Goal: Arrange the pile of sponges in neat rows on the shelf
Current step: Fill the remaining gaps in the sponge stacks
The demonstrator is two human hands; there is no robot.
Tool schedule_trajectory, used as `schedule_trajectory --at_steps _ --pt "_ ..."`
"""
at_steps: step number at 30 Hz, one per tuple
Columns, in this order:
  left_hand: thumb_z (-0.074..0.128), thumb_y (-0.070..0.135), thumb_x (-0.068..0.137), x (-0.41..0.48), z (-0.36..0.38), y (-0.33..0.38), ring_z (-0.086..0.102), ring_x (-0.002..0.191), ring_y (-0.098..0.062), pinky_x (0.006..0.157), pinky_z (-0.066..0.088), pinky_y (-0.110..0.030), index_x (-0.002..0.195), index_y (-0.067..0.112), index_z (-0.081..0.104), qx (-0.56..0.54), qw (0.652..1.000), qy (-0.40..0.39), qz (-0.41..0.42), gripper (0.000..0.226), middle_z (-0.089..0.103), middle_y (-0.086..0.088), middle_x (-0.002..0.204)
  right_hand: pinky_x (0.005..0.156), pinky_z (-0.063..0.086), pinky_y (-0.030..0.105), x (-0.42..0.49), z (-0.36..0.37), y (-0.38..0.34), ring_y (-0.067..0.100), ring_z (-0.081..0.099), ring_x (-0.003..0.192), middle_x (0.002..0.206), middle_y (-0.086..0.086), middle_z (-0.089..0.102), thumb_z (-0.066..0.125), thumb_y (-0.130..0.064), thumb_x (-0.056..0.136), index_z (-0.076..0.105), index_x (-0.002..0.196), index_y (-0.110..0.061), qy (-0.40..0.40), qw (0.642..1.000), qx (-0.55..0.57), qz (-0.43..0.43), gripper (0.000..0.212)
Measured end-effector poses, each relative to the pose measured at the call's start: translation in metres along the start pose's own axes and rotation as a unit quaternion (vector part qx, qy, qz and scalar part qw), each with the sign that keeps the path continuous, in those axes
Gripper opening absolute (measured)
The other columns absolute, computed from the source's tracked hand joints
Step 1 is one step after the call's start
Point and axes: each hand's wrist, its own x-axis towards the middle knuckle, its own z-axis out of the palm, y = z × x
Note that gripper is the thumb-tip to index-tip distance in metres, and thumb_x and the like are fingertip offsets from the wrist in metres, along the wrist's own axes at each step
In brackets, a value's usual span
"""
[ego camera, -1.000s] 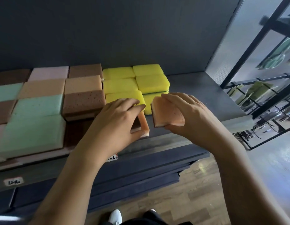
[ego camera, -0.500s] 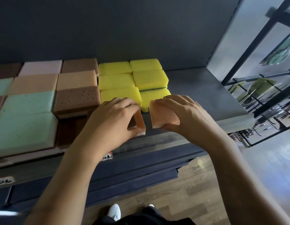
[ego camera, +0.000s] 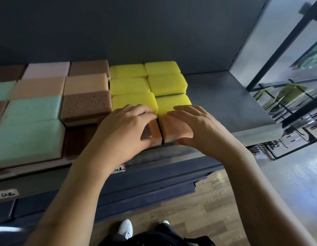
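two hands work at the front edge of the shelf (ego camera: pixel 225 103). the left hand (ego camera: pixel 125 128) curls over the left orange sponge (ego camera: pixel 155 132), fingers on top and thumb against its near side, gripping it. the right hand (ego camera: pixel 195 128) grips the right orange sponge (ego camera: pixel 175 129) the same way, fingers spread across the top and thumb tucked at the lower near edge. the two sponges sit side by side with a thin dark gap between them, both on the shelf. at twelve o'clock from them, touching their far edges, the yellow sponges (ego camera: pixel 148 82) stand in two neat columns. at nine to ten o'clock lie a brown sponge (ego camera: pixel 86 103) and the green sponges (ego camera: pixel 30 110). at six o'clock a small price tag (ego camera: pixel 119 169) shows on the shelf front, partly hidden behind the left wrist.
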Motion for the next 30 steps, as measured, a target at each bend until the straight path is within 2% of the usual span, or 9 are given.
schedule_trajectory --at_steps 4,9,13,19,25,30 --pt "0.054 0.047 0.079 0.0 0.0 0.0 0.051 0.118 -0.017 0.094 0.042 -0.036 0.126 0.023 0.062 -0.005 1.0 0.001 -0.003 0.054 0.056 0.01 0.132 0.11 0.039 0.046 -0.004 -0.002 0.002 0.021 0.038 0.139 0.152 -0.004 0.043 0.084 -0.037 0.074 0.048 0.143 -0.031 -0.005 1.0 0.013 0.007 0.079" --pt "0.051 0.045 0.077 0.0 0.0 -0.001 0.05 0.12 -0.015 0.096 0.041 -0.035 0.129 0.024 0.061 -0.004 1.0 -0.008 -0.005 0.057 0.054 0.011 0.134 0.107 0.042 0.041 -0.003 -0.001 0.001 0.019 0.039 0.136 0.149 -0.007 0.046 0.077 -0.033 0.083 0.054 0.138 -0.034 -0.005 1.0 0.02 0.012 0.06" --pt "0.049 0.047 0.075 0.0 -0.001 0.0 0.052 0.118 -0.017 0.094 0.044 -0.038 0.126 0.022 0.063 -0.012 1.0 -0.005 -0.002 0.059 0.057 0.009 0.131 0.106 0.042 0.037 -0.001 0.002 -0.003 0.019 0.04 0.133 0.146 -0.008 0.049 0.077 -0.033 0.083 0.056 0.136 -0.034 -0.008 1.0 0.028 -0.003 0.058" --pt "0.059 0.042 0.077 0.0 0.001 -0.001 0.053 0.117 -0.017 0.094 0.044 -0.038 0.127 0.022 0.062 -0.01 1.0 0.0 0.003 0.054 0.057 0.009 0.131 0.106 0.044 0.042 0.002 0.005 -0.005 0.023 0.044 0.131 0.143 -0.004 0.051 0.079 -0.031 0.081 0.058 0.134 -0.03 -0.008 1.0 0.023 -0.005 0.058" --pt "0.053 0.062 0.073 -0.006 -0.006 -0.005 0.043 0.131 -0.021 0.106 0.037 -0.043 0.139 0.021 0.051 0.0 1.0 0.009 0.001 0.077 0.045 0.003 0.145 0.111 0.036 0.044 -0.001 -0.006 -0.013 0.021 0.037 0.139 0.15 -0.002 0.044 0.078 -0.042 0.079 0.051 0.141 -0.029 -0.006 1.0 0.005 0.01 0.068" --pt "0.059 0.065 0.072 -0.031 -0.02 -0.016 0.05 0.125 -0.023 0.102 0.04 -0.044 0.141 0.02 0.048 0.016 0.998 0.052 -0.027 0.083 0.045 0.004 0.145 0.107 0.04 0.042 0.003 -0.02 -0.038 0.019 0.043 0.133 0.145 -0.001 0.049 0.075 -0.043 0.081 0.051 0.14 -0.024 0.045 0.999 0.019 -0.022 0.066"
